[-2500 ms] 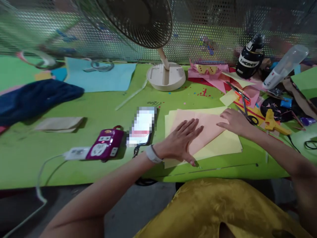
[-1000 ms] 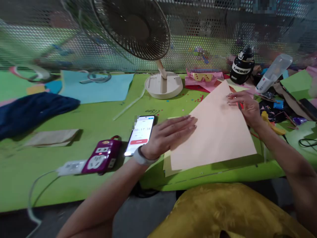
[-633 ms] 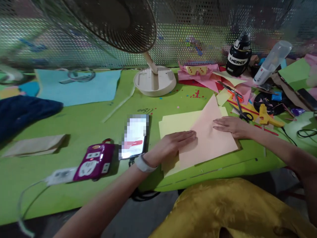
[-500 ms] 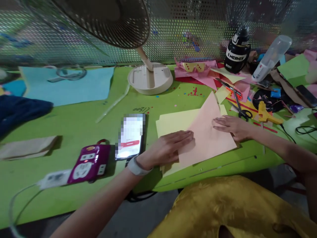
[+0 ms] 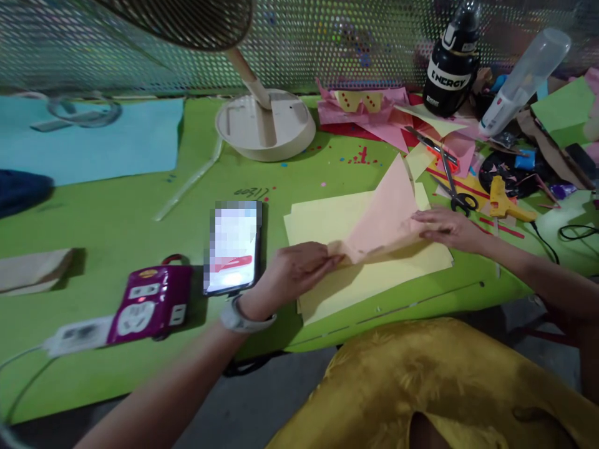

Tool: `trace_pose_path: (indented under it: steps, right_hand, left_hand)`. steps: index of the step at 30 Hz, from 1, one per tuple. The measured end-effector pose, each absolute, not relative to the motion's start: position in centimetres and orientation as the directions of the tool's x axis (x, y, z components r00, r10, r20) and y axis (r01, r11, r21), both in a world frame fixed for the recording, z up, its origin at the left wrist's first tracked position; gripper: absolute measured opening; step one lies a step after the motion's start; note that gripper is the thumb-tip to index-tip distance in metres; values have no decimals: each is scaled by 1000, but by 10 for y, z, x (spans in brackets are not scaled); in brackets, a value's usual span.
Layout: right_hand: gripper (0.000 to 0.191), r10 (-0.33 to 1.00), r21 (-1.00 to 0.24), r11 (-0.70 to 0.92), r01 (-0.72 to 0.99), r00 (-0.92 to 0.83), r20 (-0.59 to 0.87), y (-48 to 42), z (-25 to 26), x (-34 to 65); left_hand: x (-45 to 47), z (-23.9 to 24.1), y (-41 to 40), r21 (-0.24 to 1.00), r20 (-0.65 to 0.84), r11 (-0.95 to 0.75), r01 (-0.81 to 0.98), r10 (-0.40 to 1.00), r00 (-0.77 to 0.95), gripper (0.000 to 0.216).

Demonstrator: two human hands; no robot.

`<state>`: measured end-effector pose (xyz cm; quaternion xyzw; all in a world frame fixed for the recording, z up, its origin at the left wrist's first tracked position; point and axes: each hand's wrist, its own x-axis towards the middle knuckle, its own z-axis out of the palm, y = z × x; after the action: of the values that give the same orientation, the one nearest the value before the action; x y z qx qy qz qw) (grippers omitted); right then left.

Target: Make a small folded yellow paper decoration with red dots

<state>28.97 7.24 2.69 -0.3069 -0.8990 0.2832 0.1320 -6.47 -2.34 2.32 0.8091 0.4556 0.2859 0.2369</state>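
Observation:
A sheet of pink paper (image 5: 382,215) with a pointed top lies over several yellow sheets (image 5: 374,284). Its near edge is lifted and turned back, so the yellow surface shows in front of it. My left hand (image 5: 302,269), with a pale band on the wrist, pinches the left corner of the pink paper between thumb and fingers. At the opposite end, my right hand (image 5: 452,231) grips the pink paper's right edge with its fingers bent; the thumb is mostly hidden.
To the left are a phone (image 5: 234,246) and a purple power strip (image 5: 152,299). A fan base (image 5: 266,125) stands behind. Scissors (image 5: 452,181), a yellow glue gun (image 5: 505,202), a black bottle (image 5: 450,68) and paper scraps crowd the right. Blue paper (image 5: 140,146) lies far left.
Earlier both hands lay flatter on the pink paper. Now its near edge has come up and folded away from me, uncovering yellow paper. The view has shifted right and down.

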Motion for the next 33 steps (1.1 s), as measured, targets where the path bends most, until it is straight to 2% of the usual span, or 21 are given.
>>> trace_pose_path:
  steps: [2, 4, 8, 12, 16, 19, 22, 25, 27, 30, 33]
  right_hand:
    - [47, 769, -656, 506, 560, -637, 50, 73, 27, 280]
    - [49, 849, -655, 421, 627, -528, 39, 76, 27, 270]
    - [52, 890, -580, 407, 706, -450, 77, 85, 25, 257]
    - [49, 905, -470, 402, 786, -420, 70, 90, 24, 250]
    - [44, 912, -382, 399, 833, -403, 74, 88, 24, 246]
    - [41, 915, -332, 399, 855, -393, 85, 86, 23, 245]
    - [39, 926, -306, 376, 875, -371, 75, 86, 21, 245]
    - [38, 927, -298, 373, 879, -370, 69, 86, 19, 244]
    - [38, 925, -290, 377, 880, -373, 71, 86, 18, 243]
    - [37, 926, -286, 374, 882, -373, 59, 85, 17, 243]
    - [38, 922, -296, 381, 876, -382, 58, 85, 19, 242]
  left_hand:
    - [-57, 25, -20, 691, 171, -284, 665, 958, 232, 33]
    - [-53, 25, -16, 709, 101, -142, 690, 990, 100, 40]
    - [-51, 23, -7, 699, -20, -10, 715, 999, 34, 39]
    - [-50, 22, -3, 642, -80, 39, 766, 997, 16, 31]
    - [-46, 19, -3, 514, -16, 17, 858, 1000, -10, 27]
    - [-45, 18, -5, 494, 8, 8, 870, 1000, -13, 24]
    - [-47, 24, -10, 467, 53, 5, 884, 998, -33, 41]
    - [-45, 36, -16, 319, 257, -84, 944, 966, -1, 50]
    - [-38, 42, -20, 201, 363, -298, 933, 907, 211, 50]
    - [-20, 40, -22, 116, 323, -650, 751, 740, 590, 61]
    - [-5, 28, -19, 124, 246, -717, 686, 692, 679, 79]
